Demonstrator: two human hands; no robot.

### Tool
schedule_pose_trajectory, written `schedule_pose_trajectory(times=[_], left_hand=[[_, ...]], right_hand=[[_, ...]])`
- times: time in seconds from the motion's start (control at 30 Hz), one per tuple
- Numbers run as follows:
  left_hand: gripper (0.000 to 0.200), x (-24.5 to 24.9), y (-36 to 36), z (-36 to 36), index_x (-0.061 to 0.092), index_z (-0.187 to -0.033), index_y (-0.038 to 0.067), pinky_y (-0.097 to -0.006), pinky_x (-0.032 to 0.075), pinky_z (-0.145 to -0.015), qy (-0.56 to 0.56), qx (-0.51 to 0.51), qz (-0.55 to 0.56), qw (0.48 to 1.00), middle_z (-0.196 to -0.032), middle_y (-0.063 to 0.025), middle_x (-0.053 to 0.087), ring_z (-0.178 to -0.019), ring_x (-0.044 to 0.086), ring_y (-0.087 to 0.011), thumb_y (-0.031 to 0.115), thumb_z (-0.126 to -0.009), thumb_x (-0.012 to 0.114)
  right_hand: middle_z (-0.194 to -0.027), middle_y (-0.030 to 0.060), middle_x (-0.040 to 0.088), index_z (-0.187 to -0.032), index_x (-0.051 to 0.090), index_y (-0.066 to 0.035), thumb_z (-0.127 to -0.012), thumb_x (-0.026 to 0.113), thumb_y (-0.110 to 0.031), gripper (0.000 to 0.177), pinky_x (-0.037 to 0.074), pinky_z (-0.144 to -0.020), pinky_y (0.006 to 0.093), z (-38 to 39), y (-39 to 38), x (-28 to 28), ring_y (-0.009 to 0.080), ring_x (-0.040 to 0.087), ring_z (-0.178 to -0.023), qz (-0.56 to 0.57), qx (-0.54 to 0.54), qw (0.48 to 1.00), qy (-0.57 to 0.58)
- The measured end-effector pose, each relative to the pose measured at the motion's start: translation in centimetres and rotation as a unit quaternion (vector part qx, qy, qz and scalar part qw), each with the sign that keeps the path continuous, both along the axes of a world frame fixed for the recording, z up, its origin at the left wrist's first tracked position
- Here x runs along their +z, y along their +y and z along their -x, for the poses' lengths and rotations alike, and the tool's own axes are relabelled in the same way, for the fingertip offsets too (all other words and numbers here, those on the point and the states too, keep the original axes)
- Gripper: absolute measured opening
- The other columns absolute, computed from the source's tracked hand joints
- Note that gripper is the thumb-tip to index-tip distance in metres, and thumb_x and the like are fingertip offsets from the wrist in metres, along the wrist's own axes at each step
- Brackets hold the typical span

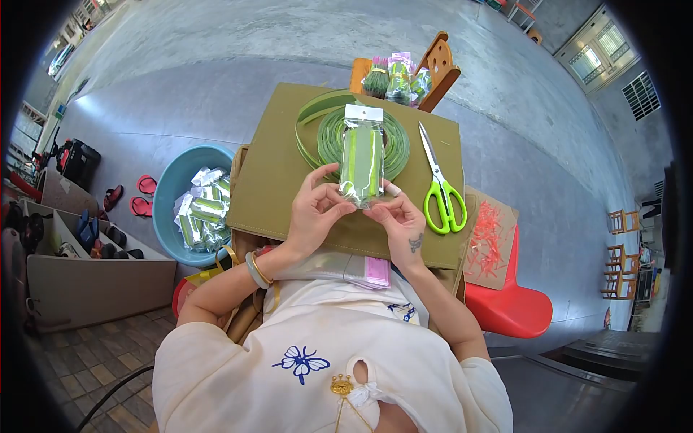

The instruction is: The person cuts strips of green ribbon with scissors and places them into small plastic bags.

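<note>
Both hands hold a clear plastic packet with flat green strips inside and a white hanging tab at its top. My left hand pinches its lower left corner, and my right hand pinches the lower right, with a white wrap around one finger. Behind the packet, a large coil of green ribbon lies on the olive tabletop. To the right rest scissors with bright green handles, their blades partly apart and pointing away. A stack of clear bags with a pink label sits on my lap.
A blue tub of filled packets stands on the floor at left. At right, a red chair bears cardboard with red-orange strips. Beyond the table, a wooden chair carries more packets and green bundles. A shoe rack stands far left.
</note>
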State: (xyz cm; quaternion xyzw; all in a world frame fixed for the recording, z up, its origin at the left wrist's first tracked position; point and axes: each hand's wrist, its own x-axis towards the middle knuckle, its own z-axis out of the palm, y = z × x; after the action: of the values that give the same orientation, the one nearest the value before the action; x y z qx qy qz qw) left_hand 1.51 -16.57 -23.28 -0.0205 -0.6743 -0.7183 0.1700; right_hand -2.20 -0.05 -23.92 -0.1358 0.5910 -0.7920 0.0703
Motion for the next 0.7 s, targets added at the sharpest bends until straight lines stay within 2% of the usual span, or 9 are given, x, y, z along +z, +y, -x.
schedule_pose_trajectory(times=[0.13, 0.23, 0.37, 0.43, 0.47, 0.53, 0.57, 0.6, 0.7], left_hand=[[0.010, 0.4, -0.2, -0.2, 0.058, -0.079, -0.004, -0.0258, 0.050, -0.082, -0.079, -0.018, -0.045, 0.996, -0.105, -0.0122, 0.055, -0.086, 0.060, -0.0134, 0.000, -0.078, 0.066], [0.012, 0.3, -0.9, -0.4, 0.057, -0.080, -0.004, -0.0247, 0.050, -0.082, -0.132, -0.095, -0.072, 0.984, -0.096, -0.0089, 0.059, -0.086, 0.059, -0.0135, 0.005, -0.081, 0.065], [0.018, 0.2, -0.5, 0.1, 0.053, -0.096, -0.001, -0.0255, 0.053, -0.075, -0.149, -0.124, -0.187, 0.963, -0.087, -0.0084, 0.061, -0.081, 0.061, -0.0134, 0.011, -0.085, 0.062], [0.027, 1.6, -0.4, 1.3, 0.048, -0.108, 0.001, -0.0265, 0.054, -0.070, -0.215, -0.114, -0.255, 0.936, -0.088, -0.0099, 0.062, -0.078, 0.062, -0.0127, 0.013, -0.087, 0.060], [0.031, 1.8, -0.5, 1.9, 0.045, -0.112, 0.001, -0.0267, 0.054, -0.068, -0.225, -0.117, -0.227, 0.940, -0.087, -0.0099, 0.062, -0.076, 0.062, -0.0128, 0.012, -0.087, 0.060], [0.041, 2.1, -0.4, 3.1, 0.037, -0.119, 0.001, -0.0272, 0.055, -0.066, -0.245, -0.124, -0.170, 0.946, -0.086, -0.0097, 0.063, -0.072, 0.062, -0.0129, 0.011, -0.087, 0.059], [0.041, 2.2, -0.2, 3.3, 0.036, -0.119, 0.001, -0.0280, 0.055, -0.065, -0.233, -0.108, -0.196, 0.946, -0.086, -0.0107, 0.063, -0.073, 0.063, -0.0140, 0.011, -0.086, 0.060], [0.042, 2.2, 0.1, 3.6, 0.035, -0.119, 0.000, -0.0289, 0.056, -0.065, -0.222, -0.093, -0.221, 0.945, -0.086, -0.0116, 0.063, -0.073, 0.063, -0.0151, 0.011, -0.086, 0.060], [0.043, 2.6, 1.0, 3.5, 0.034, -0.119, 0.000, -0.0298, 0.056, -0.063, -0.195, -0.049, -0.276, 0.940, -0.088, -0.0154, 0.063, -0.072, 0.064, -0.0171, 0.009, -0.086, 0.059]], right_hand=[[-0.119, 0.0200, 0.048, -0.081, 0.057, 0.004, -0.082, 0.063, -0.001, 0.008, 0.055, -0.079, 0.0332, -0.2, 0.0, 0.6, 0.0190, 0.061, -0.090, 0.007, 0.010, 0.999, -0.037], [-0.107, 0.0159, 0.054, -0.084, 0.058, 0.005, -0.083, 0.061, -0.003, 0.009, 0.055, -0.077, 0.0332, -0.2, 0.6, 0.7, 0.0183, 0.062, -0.085, 0.055, 0.033, 0.995, -0.075], [-0.097, 0.0123, 0.058, -0.089, 0.058, 0.006, -0.086, 0.059, -0.004, 0.011, 0.054, -0.077, 0.0311, 0.4, 1.8, 0.2, 0.0185, 0.061, -0.083, 0.066, 0.074, 0.992, -0.082], [-0.100, 0.0122, 0.058, -0.089, 0.058, 0.006, -0.086, 0.058, -0.003, 0.009, 0.052, -0.078, 0.0295, 0.5, 1.8, 0.8, 0.0180, 0.061, -0.085, -0.044, 0.065, 0.996, -0.035], [-0.102, 0.0121, 0.057, -0.089, 0.058, 0.005, -0.086, 0.057, -0.002, 0.008, 0.052, -0.078, 0.0286, 0.4, 1.7, 1.4, 0.0177, 0.060, -0.086, -0.099, 0.061, 0.993, -0.012], [-0.107, 0.0142, 0.056, -0.089, 0.058, 0.005, -0.084, 0.058, 0.000, 0.007, 0.051, -0.078, 0.0263, -0.1, 0.8, 2.2, 0.0179, 0.059, -0.091, -0.092, -0.011, 0.995, 0.034], [-0.109, 0.0152, 0.055, -0.089, 0.059, 0.004, -0.083, 0.058, 0.001, 0.007, 0.050, -0.078, 0.0251, -0.3, 0.5, 2.8, 0.0180, 0.058, -0.094, -0.088, -0.049, 0.993, 0.058], [-0.119, 0.0207, 0.049, -0.087, 0.062, 0.001, -0.078, 0.063, -0.004, 0.010, 0.046, -0.087, 0.0337, -0.6, 0.5, 4.1, 0.0264, 0.052, -0.108, -0.156, -0.104, 0.969, 0.162], [-0.127, 0.0244, 0.044, -0.088, 0.065, -0.002, -0.073, 0.067, -0.010, 0.017, 0.034, -0.098, 0.0429, -1.2, 1.9, 5.0, 0.0366, 0.039, -0.120, -0.340, -0.126, 0.830, 0.423]])
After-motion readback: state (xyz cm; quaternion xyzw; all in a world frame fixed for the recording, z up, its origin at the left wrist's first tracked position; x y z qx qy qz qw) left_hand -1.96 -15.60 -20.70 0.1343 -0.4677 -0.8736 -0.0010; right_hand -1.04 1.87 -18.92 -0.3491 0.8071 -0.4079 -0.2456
